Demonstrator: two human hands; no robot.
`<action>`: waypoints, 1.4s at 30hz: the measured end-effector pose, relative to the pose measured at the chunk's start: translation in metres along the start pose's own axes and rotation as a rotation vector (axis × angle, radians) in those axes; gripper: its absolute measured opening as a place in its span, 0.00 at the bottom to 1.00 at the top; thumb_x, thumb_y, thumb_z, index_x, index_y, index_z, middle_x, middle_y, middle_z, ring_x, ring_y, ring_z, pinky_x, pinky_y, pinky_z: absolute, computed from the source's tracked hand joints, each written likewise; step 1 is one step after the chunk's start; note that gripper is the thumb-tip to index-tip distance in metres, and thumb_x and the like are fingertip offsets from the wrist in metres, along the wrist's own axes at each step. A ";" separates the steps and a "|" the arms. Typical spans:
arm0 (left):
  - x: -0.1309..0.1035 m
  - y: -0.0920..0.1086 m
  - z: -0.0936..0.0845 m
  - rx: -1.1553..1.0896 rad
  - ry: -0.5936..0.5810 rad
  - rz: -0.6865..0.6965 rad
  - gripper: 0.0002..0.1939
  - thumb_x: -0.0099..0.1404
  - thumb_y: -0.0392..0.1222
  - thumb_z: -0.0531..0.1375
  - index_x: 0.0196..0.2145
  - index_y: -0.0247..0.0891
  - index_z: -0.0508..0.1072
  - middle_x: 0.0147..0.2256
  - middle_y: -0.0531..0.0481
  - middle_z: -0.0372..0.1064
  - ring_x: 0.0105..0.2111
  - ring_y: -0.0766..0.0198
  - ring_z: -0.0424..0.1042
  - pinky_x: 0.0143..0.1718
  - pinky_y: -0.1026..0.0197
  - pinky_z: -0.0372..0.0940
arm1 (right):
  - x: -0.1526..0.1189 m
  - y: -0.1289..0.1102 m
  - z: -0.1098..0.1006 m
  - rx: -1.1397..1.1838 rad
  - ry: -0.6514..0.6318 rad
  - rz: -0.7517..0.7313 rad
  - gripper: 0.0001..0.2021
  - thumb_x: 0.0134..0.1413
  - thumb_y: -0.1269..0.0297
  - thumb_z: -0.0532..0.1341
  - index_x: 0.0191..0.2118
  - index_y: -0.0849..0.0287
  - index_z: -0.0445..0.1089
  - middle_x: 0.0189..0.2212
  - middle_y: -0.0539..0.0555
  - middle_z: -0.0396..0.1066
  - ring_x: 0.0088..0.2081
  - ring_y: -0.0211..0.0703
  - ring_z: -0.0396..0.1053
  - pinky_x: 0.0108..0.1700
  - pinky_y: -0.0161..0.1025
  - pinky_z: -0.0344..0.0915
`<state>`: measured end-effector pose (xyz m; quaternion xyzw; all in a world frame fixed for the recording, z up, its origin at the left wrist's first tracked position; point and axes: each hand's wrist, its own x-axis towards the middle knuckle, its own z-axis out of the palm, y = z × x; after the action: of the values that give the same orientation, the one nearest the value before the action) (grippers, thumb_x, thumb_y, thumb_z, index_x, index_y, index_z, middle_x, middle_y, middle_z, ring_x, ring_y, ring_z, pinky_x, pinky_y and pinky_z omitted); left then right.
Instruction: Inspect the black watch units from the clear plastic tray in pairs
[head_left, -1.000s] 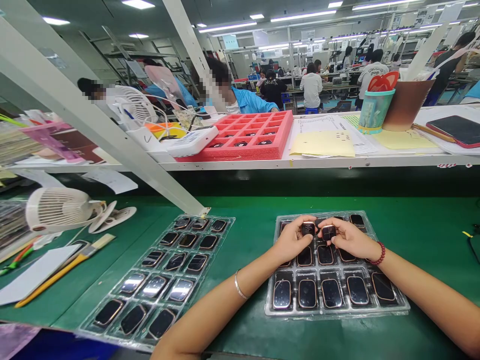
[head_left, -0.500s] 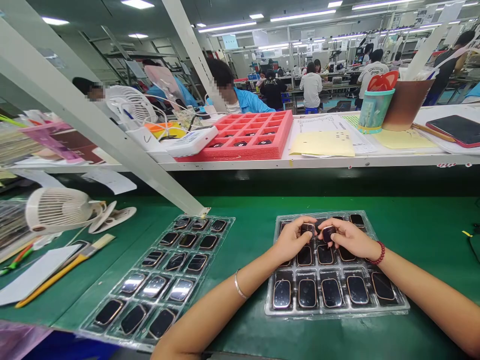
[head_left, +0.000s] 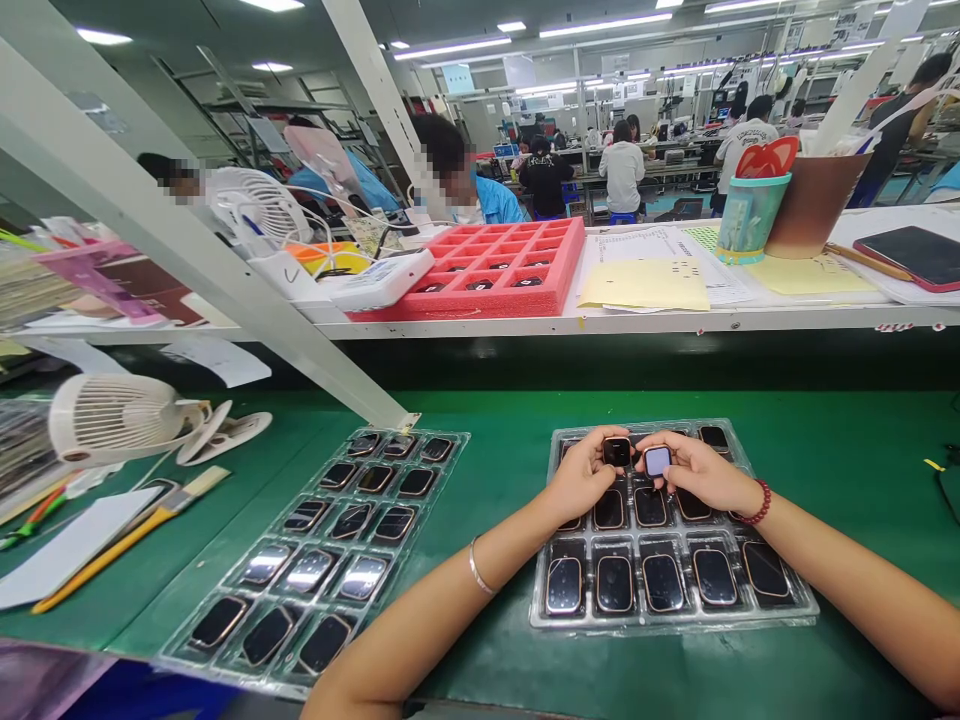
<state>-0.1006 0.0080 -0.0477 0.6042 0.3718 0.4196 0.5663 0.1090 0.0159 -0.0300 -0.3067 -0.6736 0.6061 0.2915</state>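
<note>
Where the two hands meet, over the far rows of the right-hand tray, we find one small watch body in each. The left watch body (head_left: 616, 452) shows a dark face and is pinched between thumb and fingers of the left hand (head_left: 583, 480). The right watch body (head_left: 658, 461) shows a pale, lit-looking face turned up toward the camera and is pinched likewise by the right hand (head_left: 701, 475). Both hands are closed on their pieces; neither is free.

We note the two pieces sit side by side, just apart, at about the same height above the tray. Each is a rounded rectangle; whether the long axis runs away from the person we cannot tell with confidence. Each hand is nearest its own piece, with the wrists converging from left and right.

Directly beneath lies the right-hand tray (head_left: 787, 612), a clear blister tray with more watch bodies seated in its pockets; the pockets just under the hands are partly hidden. A second clear tray (head_left: 446, 470) of similar pieces lies well apart to the left on the green worktop (head_left: 847, 440). A small white fan (head_left: 120, 415) and a brush (head_left: 131, 535) lie further left.
</note>
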 end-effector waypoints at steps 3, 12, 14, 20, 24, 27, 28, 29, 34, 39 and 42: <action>-0.001 0.003 0.000 0.043 0.011 0.003 0.24 0.53 0.26 0.55 0.49 0.37 0.64 0.42 0.45 0.69 0.42 0.61 0.70 0.40 0.60 0.65 | 0.000 -0.001 0.001 -0.003 0.000 0.005 0.20 0.47 0.78 0.54 0.48 0.58 0.63 0.41 0.55 0.70 0.31 0.36 0.69 0.32 0.34 0.67; -0.001 0.003 0.000 0.087 0.017 0.017 0.21 0.54 0.30 0.56 0.48 0.37 0.66 0.40 0.46 0.70 0.38 0.62 0.70 0.38 0.61 0.65 | 0.000 -0.004 0.002 0.003 -0.003 0.017 0.20 0.47 0.77 0.55 0.48 0.57 0.63 0.42 0.54 0.69 0.31 0.37 0.69 0.33 0.36 0.68; -0.001 -0.001 -0.001 0.097 0.013 0.015 0.25 0.53 0.28 0.55 0.50 0.38 0.65 0.42 0.45 0.69 0.39 0.61 0.70 0.39 0.61 0.66 | 0.000 -0.004 0.002 0.000 -0.004 0.017 0.19 0.47 0.77 0.55 0.47 0.57 0.63 0.42 0.54 0.69 0.32 0.37 0.69 0.34 0.36 0.68; -0.001 -0.006 -0.002 0.159 0.019 0.051 0.28 0.52 0.25 0.52 0.51 0.39 0.65 0.44 0.46 0.68 0.39 0.63 0.70 0.40 0.61 0.66 | 0.000 -0.003 0.002 0.000 -0.001 0.010 0.21 0.46 0.79 0.53 0.48 0.58 0.63 0.41 0.54 0.69 0.31 0.37 0.69 0.34 0.37 0.68; -0.001 -0.005 -0.002 0.183 0.019 0.056 0.28 0.52 0.25 0.52 0.51 0.39 0.65 0.45 0.46 0.68 0.39 0.63 0.70 0.41 0.61 0.67 | 0.000 -0.003 0.002 0.003 -0.001 0.006 0.21 0.46 0.79 0.53 0.48 0.58 0.63 0.42 0.55 0.69 0.32 0.37 0.69 0.35 0.36 0.68; -0.001 -0.004 -0.002 0.173 0.019 0.045 0.26 0.54 0.27 0.54 0.52 0.39 0.65 0.45 0.45 0.68 0.41 0.60 0.70 0.42 0.60 0.67 | 0.000 -0.002 0.002 -0.005 0.000 -0.003 0.22 0.47 0.79 0.53 0.49 0.58 0.63 0.43 0.55 0.69 0.32 0.37 0.69 0.34 0.36 0.68; -0.001 -0.004 -0.002 0.164 0.017 0.039 0.26 0.56 0.29 0.55 0.53 0.38 0.64 0.45 0.45 0.68 0.42 0.59 0.70 0.42 0.59 0.67 | 0.000 -0.001 0.002 -0.008 0.001 -0.006 0.22 0.47 0.79 0.54 0.49 0.58 0.63 0.44 0.55 0.69 0.33 0.37 0.69 0.34 0.35 0.68; -0.002 -0.003 -0.002 0.151 0.013 0.033 0.25 0.57 0.30 0.55 0.54 0.38 0.64 0.46 0.44 0.68 0.43 0.58 0.70 0.43 0.58 0.67 | -0.001 -0.001 0.001 -0.008 0.003 -0.009 0.22 0.48 0.78 0.54 0.50 0.57 0.62 0.45 0.56 0.68 0.33 0.37 0.69 0.33 0.35 0.68; -0.003 0.003 -0.002 0.090 -0.018 0.045 0.27 0.62 0.39 0.55 0.59 0.38 0.58 0.54 0.41 0.64 0.51 0.54 0.66 0.51 0.53 0.62 | 0.000 0.005 0.000 0.028 0.043 -0.038 0.24 0.54 0.70 0.55 0.57 0.54 0.58 0.52 0.58 0.63 0.37 0.41 0.69 0.32 0.37 0.69; -0.003 0.010 -0.001 0.087 -0.015 0.026 0.28 0.64 0.45 0.54 0.60 0.40 0.57 0.56 0.41 0.63 0.50 0.53 0.67 0.51 0.51 0.63 | 0.001 0.011 -0.003 0.057 0.076 -0.072 0.24 0.58 0.65 0.54 0.60 0.52 0.56 0.52 0.58 0.64 0.39 0.41 0.69 0.36 0.39 0.71; -0.002 0.010 -0.002 0.116 -0.007 0.015 0.27 0.64 0.47 0.55 0.59 0.39 0.59 0.53 0.41 0.65 0.45 0.55 0.70 0.47 0.52 0.64 | 0.001 0.011 -0.005 0.072 0.084 -0.083 0.23 0.59 0.64 0.54 0.60 0.50 0.56 0.51 0.56 0.64 0.39 0.41 0.68 0.37 0.40 0.72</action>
<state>-0.1035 0.0057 -0.0377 0.6403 0.3889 0.3995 0.5283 0.1125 0.0207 -0.0401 -0.2929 -0.6508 0.6038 0.3551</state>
